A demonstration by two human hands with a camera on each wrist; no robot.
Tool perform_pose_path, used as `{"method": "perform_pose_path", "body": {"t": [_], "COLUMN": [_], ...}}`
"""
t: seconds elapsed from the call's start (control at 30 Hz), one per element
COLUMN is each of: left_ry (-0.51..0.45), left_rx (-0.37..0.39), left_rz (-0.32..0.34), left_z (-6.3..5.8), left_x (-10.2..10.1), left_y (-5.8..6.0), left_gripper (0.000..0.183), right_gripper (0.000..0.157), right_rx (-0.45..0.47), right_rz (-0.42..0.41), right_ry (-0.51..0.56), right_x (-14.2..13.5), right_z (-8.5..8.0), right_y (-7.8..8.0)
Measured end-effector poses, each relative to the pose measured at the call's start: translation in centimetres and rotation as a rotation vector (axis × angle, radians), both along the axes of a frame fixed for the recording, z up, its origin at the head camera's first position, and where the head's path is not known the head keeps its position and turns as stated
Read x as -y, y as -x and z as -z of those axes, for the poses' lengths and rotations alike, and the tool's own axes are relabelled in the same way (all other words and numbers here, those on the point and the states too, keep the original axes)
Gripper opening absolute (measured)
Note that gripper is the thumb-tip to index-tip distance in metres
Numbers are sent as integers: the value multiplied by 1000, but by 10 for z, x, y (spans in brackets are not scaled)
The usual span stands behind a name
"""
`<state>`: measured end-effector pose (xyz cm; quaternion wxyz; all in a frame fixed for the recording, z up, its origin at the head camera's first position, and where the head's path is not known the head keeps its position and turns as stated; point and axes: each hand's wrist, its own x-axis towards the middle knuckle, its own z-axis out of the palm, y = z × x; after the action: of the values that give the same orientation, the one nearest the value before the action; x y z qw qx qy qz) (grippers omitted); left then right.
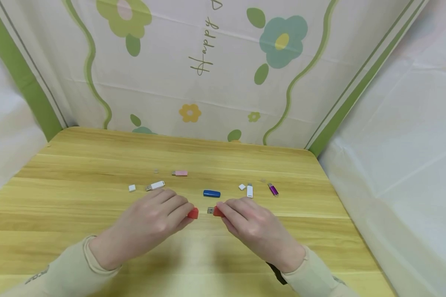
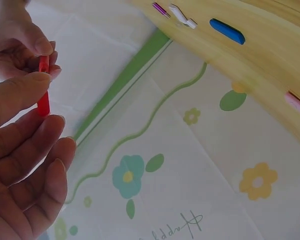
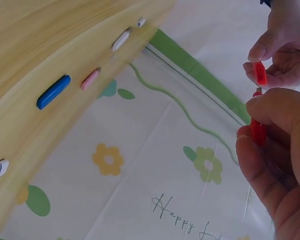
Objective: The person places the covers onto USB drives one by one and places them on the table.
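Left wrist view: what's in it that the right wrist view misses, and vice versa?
Only left wrist: the purple USB stick and a teal flower with a yellow center. Only right wrist: the white USB stick nearest the pink USB stick, plus a white cap past it. Both: the blue stick, pink USB stick, red USB stick in the right hand, red cap in the left hand.

Pinches red piece in left hand, red part in right hand just beside. Shows wooden tabletop with pink stick at left, white stick and purple stick at right, blue stick between; floral cloth at far side.
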<state>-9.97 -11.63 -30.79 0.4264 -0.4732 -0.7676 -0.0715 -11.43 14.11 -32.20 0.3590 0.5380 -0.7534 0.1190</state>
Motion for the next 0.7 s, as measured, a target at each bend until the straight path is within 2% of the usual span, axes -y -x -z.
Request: {"method": "perform_pose_path", "body": {"t": [0.23,0.7], "left_ry": [-4,-14], "left_rx": [-9,-19], "left_rz": [4,17], "left_z": [0,1], "left_x": [-2,-6], "left_y": [-2,-7], "left_gripper": [35,34], "right_gripper": [20,20], "right_rx": [-44,-51], "right_rz": [-22,-27], "right_ry": [9,-13], "right_x": [8,14], "right_z": [-2,-2], "right_y": [-2,-8]}}
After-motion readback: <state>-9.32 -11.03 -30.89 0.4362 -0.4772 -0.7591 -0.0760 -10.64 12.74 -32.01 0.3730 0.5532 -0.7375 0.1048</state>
